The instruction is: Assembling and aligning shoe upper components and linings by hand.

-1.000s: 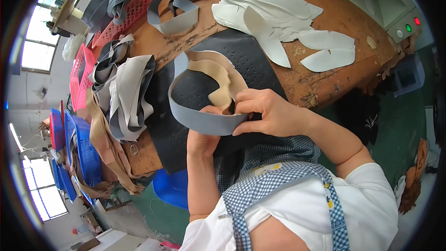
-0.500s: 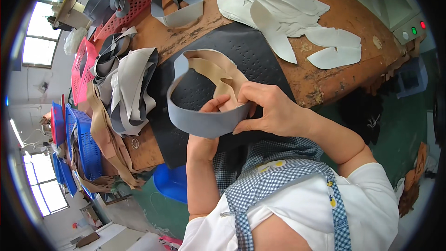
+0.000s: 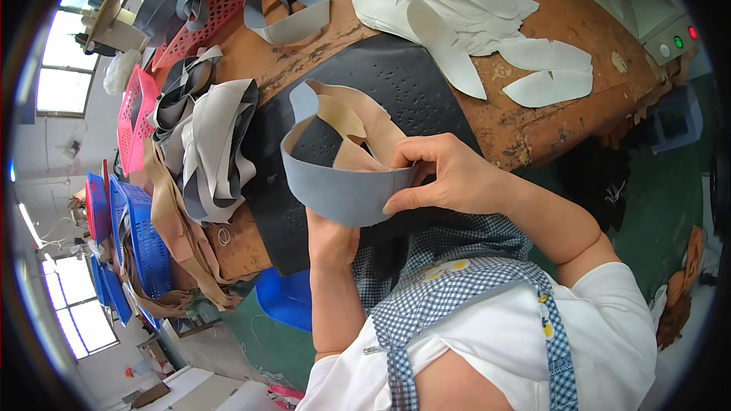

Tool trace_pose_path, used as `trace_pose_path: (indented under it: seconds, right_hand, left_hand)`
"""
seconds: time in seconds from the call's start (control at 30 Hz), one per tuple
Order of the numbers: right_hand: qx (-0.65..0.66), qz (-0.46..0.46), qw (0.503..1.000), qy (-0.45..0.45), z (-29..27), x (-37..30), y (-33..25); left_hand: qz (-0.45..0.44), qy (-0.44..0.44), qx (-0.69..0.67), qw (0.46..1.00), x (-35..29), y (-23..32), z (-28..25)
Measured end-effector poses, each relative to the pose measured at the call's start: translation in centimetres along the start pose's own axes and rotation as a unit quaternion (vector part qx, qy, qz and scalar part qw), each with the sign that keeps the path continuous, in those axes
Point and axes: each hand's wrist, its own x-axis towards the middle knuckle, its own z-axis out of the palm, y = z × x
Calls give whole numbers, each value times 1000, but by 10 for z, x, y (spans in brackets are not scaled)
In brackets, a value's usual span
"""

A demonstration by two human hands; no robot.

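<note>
Band (image 3: 343, 196), gray outside and tan inside, held curved over black mat (image 3: 415, 72). Pinched near its right end by right hand (image 3: 449, 175), with thumb against gray face and fingers at upper edge. Backed by left hand (image 3: 332, 240), with fingers hidden behind it; cannot tell whether spread or closed. Beyond mat, on brown table (image 3: 560, 144): 1 gray loop (image 3: 301, 27) and, farther right, white pieces (image 3: 449, 11). At left: strips (image 3: 213, 144) near 2 pink baskets (image 3: 135, 118).
</note>
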Motion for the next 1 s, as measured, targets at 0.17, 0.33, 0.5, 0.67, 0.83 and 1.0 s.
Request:
trace_pose_path:
  seconds: [0.17, 0.33, 0.5, 0.67, 0.83, 1.0]
  right_hand:
    - [5, 3, 1000, -12, -2, -1, 3]
    - [-24, 48, 999, 8, -3, -2, -5]
    - [-40, 55, 998, 19, -3, -4, -4]
    - [-8, 53, 998, 31, -1, -5, -6]
    - [-15, 46, 998, 37, 7, -6, -5]
    - [-48, 11, 997, 61, 8, -7, 6]
  left_hand:
    - [-25, -31, 31, 999, 0, 6, 1]
    - [39, -16, 145, 989, -4, -2, -10]
    - [2, -91, 176, 980, -5, 12, -11]
    - [6, -122, 49, 991, -8, 12, -5]
    - [-26, -57, 28, 998, 1, 0, 0]
    - [-17, -12, 22, 1000, 1, -3, 15]
